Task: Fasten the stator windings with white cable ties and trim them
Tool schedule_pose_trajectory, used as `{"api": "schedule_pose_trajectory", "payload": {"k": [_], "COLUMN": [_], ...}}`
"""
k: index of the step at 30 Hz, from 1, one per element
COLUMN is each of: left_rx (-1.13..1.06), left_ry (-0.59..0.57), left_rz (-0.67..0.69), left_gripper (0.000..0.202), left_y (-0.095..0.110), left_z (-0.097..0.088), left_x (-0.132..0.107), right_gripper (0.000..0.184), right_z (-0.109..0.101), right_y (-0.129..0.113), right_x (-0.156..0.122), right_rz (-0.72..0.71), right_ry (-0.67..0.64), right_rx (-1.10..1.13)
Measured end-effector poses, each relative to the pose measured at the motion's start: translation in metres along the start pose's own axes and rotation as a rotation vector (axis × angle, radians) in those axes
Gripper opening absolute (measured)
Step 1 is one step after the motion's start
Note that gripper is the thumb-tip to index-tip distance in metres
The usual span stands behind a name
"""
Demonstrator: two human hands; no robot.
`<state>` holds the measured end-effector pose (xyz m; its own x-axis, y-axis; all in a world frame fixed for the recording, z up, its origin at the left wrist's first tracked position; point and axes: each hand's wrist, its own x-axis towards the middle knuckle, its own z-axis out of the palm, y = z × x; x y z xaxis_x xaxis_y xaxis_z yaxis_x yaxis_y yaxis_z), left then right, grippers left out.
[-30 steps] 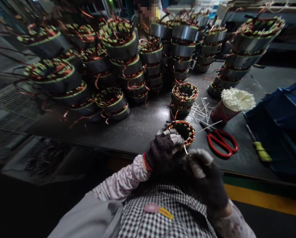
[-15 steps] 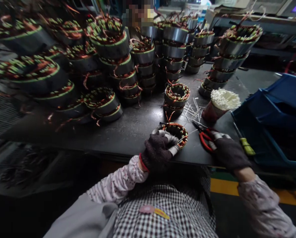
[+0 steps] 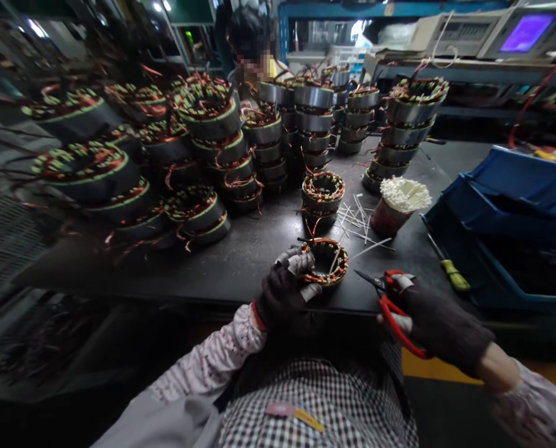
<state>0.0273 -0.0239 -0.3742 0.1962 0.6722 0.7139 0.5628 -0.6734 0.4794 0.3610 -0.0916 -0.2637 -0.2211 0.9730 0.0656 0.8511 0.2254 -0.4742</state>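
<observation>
At the table's near edge lies a motor stator point(image 3: 342, 271), a ring wound with copper wire. My left hand point(image 3: 285, 283), in a dark glove with taped fingertips, grips its left rim. A thin white strip point(image 3: 336, 257) stands slanted inside the ring. To the right, my right hand point(image 3: 427, 311) holds red-handled scissors point(image 3: 402, 330) with their handles spread and the blades pointing left toward the stator. Loose white strips point(image 3: 357, 221) lie scattered behind it. A dark red cup point(image 3: 387, 219) packed with white sticks stands beside them.
Stacked stators point(image 3: 226, 149) fill the back and left of the table point(image 3: 259, 249). Blue bins point(image 3: 487, 218) stand at the right, with a green-handled screwdriver point(image 3: 455, 275) alongside. Another person point(image 3: 250, 37) is behind the stacks. A device with a purple screen point(image 3: 527, 32) sits on a shelf.
The scissors in my right hand have come nearer and their handles have spread apart. My left fingers have drawn back from inside the ring to its left rim. The view has tilted up.
</observation>
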Motion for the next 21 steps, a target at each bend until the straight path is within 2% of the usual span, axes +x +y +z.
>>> {"api": "schedule_pose_trajectory", "payload": {"k": [3, 8, 10, 13, 15, 18, 21], "left_rx": [0.009, 0.004, 0.006, 0.002, -0.005, -0.002, -0.043], "left_ry": [0.004, -0.001, -0.017, -0.043, -0.064, -0.055, -0.067], "left_rz": [0.026, 0.041, 0.008, -0.02, -0.034, -0.061, -0.097], "left_gripper": [0.066, 0.062, 0.062, 0.062, 0.061, 0.06, 0.063], "left_y": [0.001, 0.003, 0.004, 0.004, 0.003, 0.003, 0.006], "left_z": [0.001, -0.004, -0.005, -0.006, -0.006, -0.005, -0.004], "left_x": [0.0, -0.001, -0.001, -0.001, -0.002, -0.002, -0.001], "right_gripper": [0.041, 0.043, 0.043, 0.043, 0.04, 0.034, 0.037], "right_z": [0.0, 0.006, 0.007, 0.009, 0.01, 0.011, 0.009], "right_y": [-0.001, 0.028, 0.029, 0.017, 0.011, 0.018, 0.026], "right_x": [0.013, 0.028, 0.036, 0.055, 0.065, 0.062, 0.041], "right_rz": [0.009, 0.031, 0.044, 0.044, 0.03, -0.007, -0.012], "right_ry": [-0.048, -0.22, -0.191, -0.064, -0.027, -0.054, -0.017], "right_rx": [-0.036, 0.281, 0.252, -0.008, -0.126, -0.011, 0.081]}}
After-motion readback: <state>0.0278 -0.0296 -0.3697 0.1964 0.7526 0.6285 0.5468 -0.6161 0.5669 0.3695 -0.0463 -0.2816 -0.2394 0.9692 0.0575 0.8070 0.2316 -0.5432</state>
